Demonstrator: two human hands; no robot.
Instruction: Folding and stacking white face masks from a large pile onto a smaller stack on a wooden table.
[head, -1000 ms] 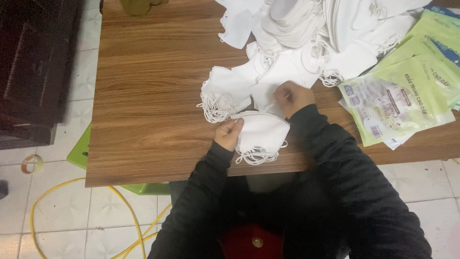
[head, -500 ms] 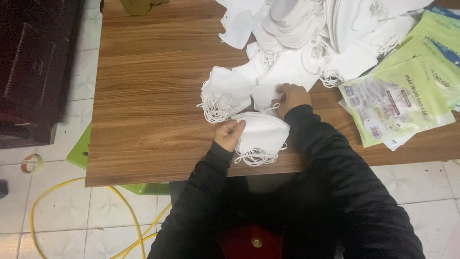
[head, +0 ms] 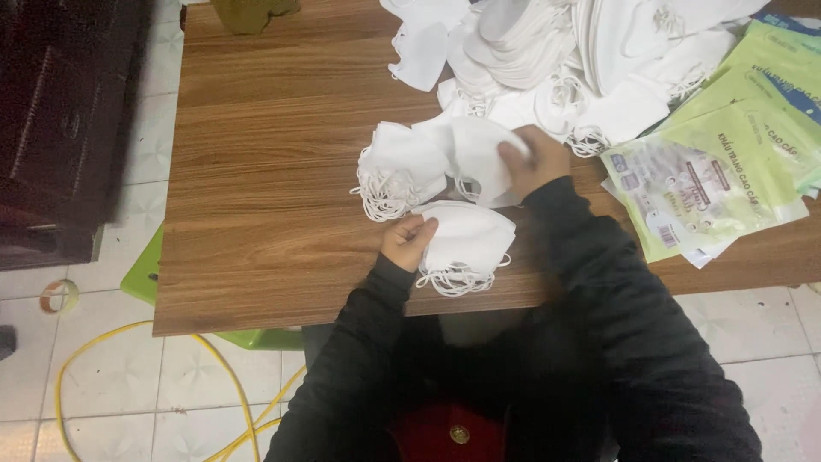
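Note:
My left hand (head: 409, 240) grips the left edge of a small stack of white face masks (head: 469, 241) lying near the front edge of the wooden table (head: 274, 188). My right hand (head: 532, 160) has its fingers closed on a single white mask (head: 475, 156), lifted a little beyond the stack. Just left of it lies another bundle of white masks (head: 395, 169) with its ear loops hanging out. Both arms wear black sleeves.
A big heap of loose white masks (head: 564, 60) fills the table's far right. Green printed plastic bags (head: 718, 162) lie at the right edge. A dark cabinet (head: 60, 128) stands left. A green stool (head: 154, 274) and yellow cable (head: 103, 359) are on the tiled floor.
My right hand has moved away from the stack and now holds one mask up from the pile behind. My left hand stays on the stack.

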